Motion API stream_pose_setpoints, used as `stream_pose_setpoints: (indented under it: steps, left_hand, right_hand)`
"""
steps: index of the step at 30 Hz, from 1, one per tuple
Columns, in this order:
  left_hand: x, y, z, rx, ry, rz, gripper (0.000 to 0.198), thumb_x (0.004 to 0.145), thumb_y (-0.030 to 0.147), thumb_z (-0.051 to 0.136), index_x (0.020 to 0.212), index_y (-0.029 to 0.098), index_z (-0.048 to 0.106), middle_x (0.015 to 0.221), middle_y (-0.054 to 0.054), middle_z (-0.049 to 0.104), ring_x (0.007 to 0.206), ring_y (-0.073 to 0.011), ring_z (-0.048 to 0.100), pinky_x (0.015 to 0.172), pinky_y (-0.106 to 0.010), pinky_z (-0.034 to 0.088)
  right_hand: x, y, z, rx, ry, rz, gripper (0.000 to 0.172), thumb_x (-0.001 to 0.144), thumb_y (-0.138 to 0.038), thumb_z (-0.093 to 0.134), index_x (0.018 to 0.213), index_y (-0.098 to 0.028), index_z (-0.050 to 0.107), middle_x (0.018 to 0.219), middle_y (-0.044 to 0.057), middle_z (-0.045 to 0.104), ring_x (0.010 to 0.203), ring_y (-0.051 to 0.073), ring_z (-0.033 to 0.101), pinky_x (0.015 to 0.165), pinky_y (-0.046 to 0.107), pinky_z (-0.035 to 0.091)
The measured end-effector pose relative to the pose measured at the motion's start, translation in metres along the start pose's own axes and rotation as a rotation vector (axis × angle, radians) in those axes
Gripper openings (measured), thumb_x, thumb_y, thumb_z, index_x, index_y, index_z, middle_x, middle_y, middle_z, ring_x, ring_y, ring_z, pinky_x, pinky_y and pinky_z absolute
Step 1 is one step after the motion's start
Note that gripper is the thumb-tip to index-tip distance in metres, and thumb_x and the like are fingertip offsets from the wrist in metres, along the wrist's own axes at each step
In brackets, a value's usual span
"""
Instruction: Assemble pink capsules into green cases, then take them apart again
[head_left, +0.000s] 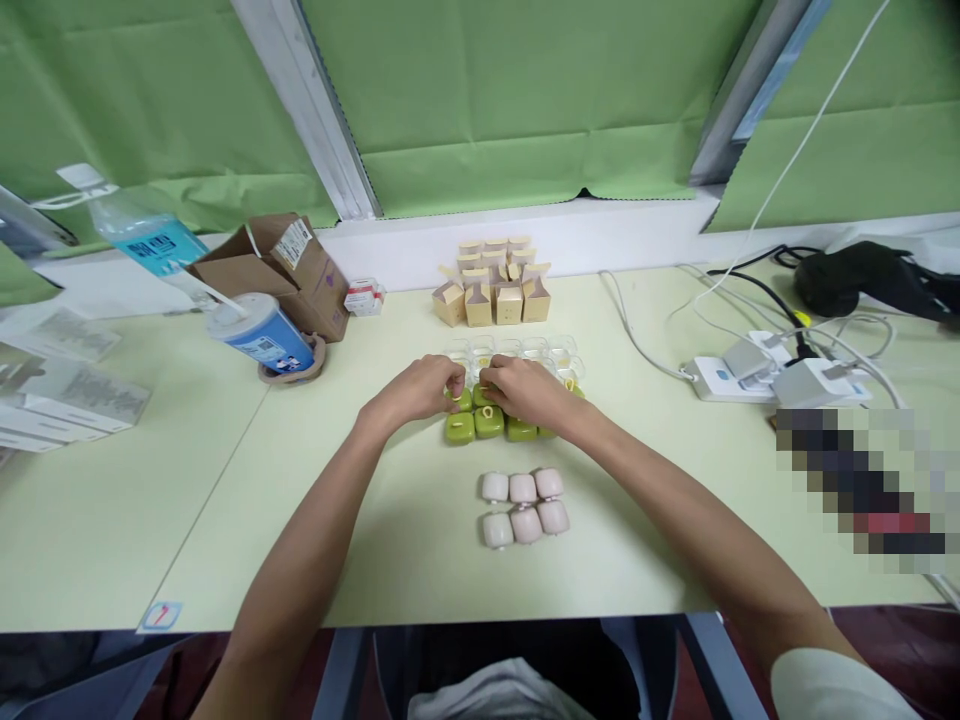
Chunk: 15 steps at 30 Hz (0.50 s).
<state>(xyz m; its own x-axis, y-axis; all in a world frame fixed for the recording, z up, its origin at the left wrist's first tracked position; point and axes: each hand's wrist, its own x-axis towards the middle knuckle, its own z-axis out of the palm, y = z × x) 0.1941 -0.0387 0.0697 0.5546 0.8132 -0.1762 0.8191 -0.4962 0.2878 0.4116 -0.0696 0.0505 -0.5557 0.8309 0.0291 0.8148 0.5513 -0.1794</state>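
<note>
Centrally on the pale tabletop (pixel 337 520), both hands meet over a cluster of green cases (pixel 460 428), just beyond the pink cases (pixel 523 505). The left hand (pixel 416 392) keeps a narrow grip on a small yellow ring (pixel 456 391). The right hand (pixel 529 392) curls narrow, but I cannot tell whether it holds anything.

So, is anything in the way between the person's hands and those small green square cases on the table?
Nothing visible. The left hand and right hand touch the small green square cases with their fingertips. The pale pink rounded cases lie nearer the person, the clear plastic trays beyond.
</note>
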Motion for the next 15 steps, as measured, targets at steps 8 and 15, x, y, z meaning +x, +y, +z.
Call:
stream_pose_setpoints:
  steps: [8, 15]
  left_hand:
    - [-0.0009, 0.0046, -0.0018, 0.004, -0.008, -0.012, 0.017, 0.078, 0.010, 0.078, 0.080, 0.022, 0.066, 0.091, -0.002, 0.073, 0.082, -0.0221, 0.066, 0.071, -0.032, 0.040]
    - [-0.0021, 0.0041, -0.0024, 0.036, 0.034, -0.015, 0.016, 0.082, 0.010, 0.075, 0.079, 0.022, 0.065, 0.089, -0.003, 0.074, 0.084, -0.0224, 0.066, 0.070, -0.031, 0.039]
  right_hand:
    - [0.0013, -0.0017, 0.0012, -0.043, 0.012, -0.006, 0.023, 0.111, -0.016, 0.053, 0.113, -0.016, 0.075, 0.119, 0.012, 0.073, 0.094, 0.023, 0.071, 0.069, 0.034, 0.030]
    - [0.0028, 0.0010, 0.0026, -0.054, 0.020, -0.003, 0.024, 0.110, -0.017, 0.052, 0.110, -0.016, 0.076, 0.117, 0.012, 0.073, 0.091, 0.022, 0.070, 0.069, 0.033, 0.030]
